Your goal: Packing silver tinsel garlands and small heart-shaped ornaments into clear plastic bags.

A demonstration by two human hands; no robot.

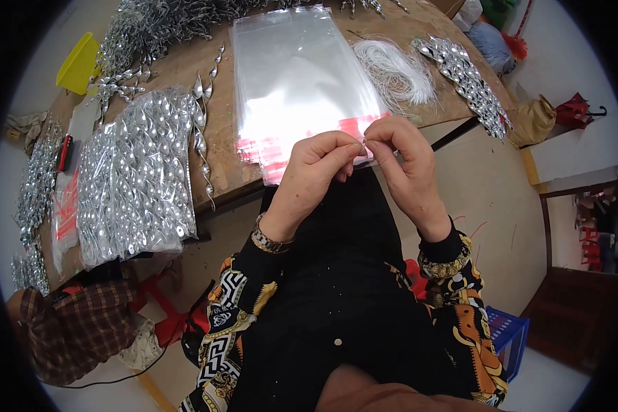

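My left hand (319,165) and my right hand (405,165) meet fingertip to fingertip over the table's front edge. Both are closed in a pinch; whatever sits between the fingers is too small to make out. Just beyond them lies a stack of clear plastic bags (299,69) with red-printed lower ends, partly covered by my left hand. A looped bundle of white string (398,69) rests to the right of the bags. Farther right is a bunch of silver twisted strips (467,82). A few loose silver twists (200,123) lie left of the bags.
A clear bag packed with silver twists (137,178) overhangs the wooden table (223,151) at left. A silver heap (158,34) and a yellow basin (79,65) stand behind. Another person in a checked shirt (82,329) is at lower left. A blue plastic stool (508,336) is at lower right.
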